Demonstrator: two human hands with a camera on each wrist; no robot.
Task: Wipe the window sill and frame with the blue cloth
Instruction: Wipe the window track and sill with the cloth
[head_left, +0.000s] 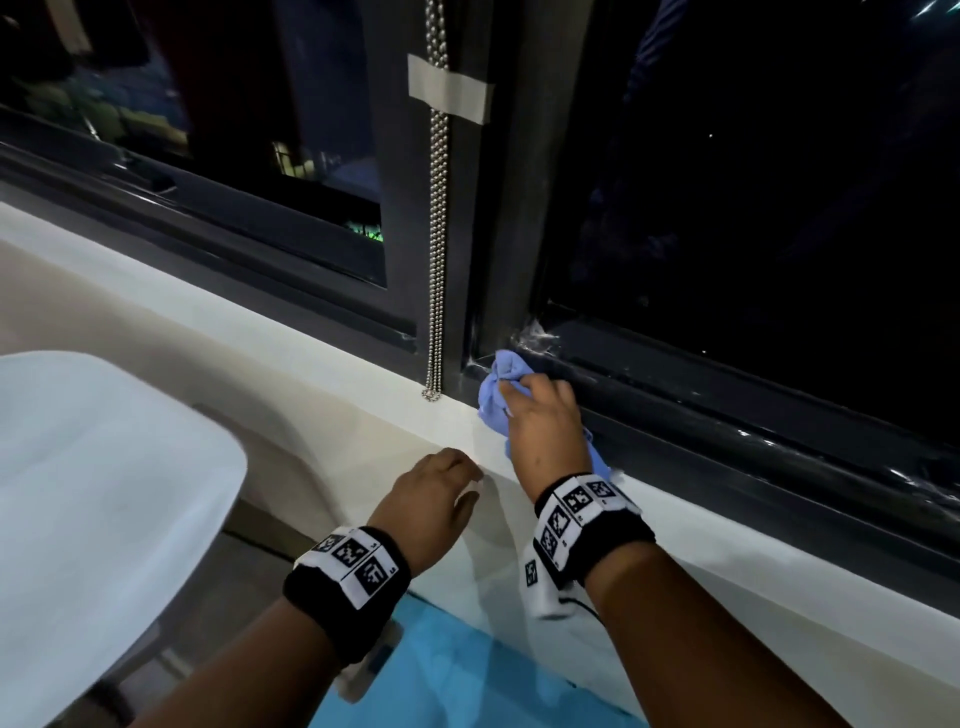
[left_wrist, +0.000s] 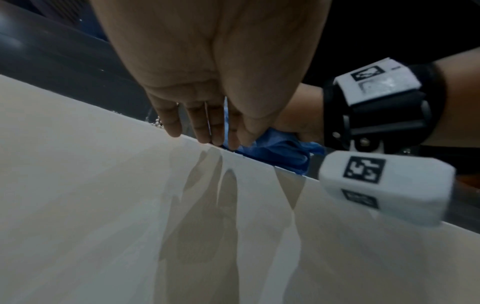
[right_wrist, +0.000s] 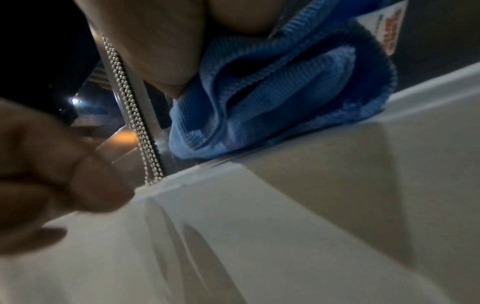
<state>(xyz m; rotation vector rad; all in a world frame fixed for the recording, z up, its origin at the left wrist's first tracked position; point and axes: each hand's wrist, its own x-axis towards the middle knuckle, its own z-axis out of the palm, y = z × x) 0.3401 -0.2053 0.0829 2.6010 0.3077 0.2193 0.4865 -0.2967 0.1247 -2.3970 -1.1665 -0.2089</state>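
Note:
My right hand (head_left: 540, 415) grips the bunched blue cloth (head_left: 501, 382) and presses it into the lower left corner of the dark window frame (head_left: 727, 395), where the frame meets the white sill (head_left: 363, 384). In the right wrist view the blue cloth (right_wrist: 272, 92) hangs folded under my palm, a white tag at its edge. My left hand (head_left: 441, 493) rests at the sill's front edge, fingers loosely curled and holding nothing. The left wrist view shows those fingers (left_wrist: 202, 123) touching the sill edge, with the blue cloth (left_wrist: 280, 150) beyond.
A silver bead chain (head_left: 436, 234) hangs down the dark mullion to the sill, just left of the cloth; a strip of tape (head_left: 449, 88) crosses it. A white rounded seat (head_left: 93, 493) stands at the left. Blue material (head_left: 457, 670) lies below the sill.

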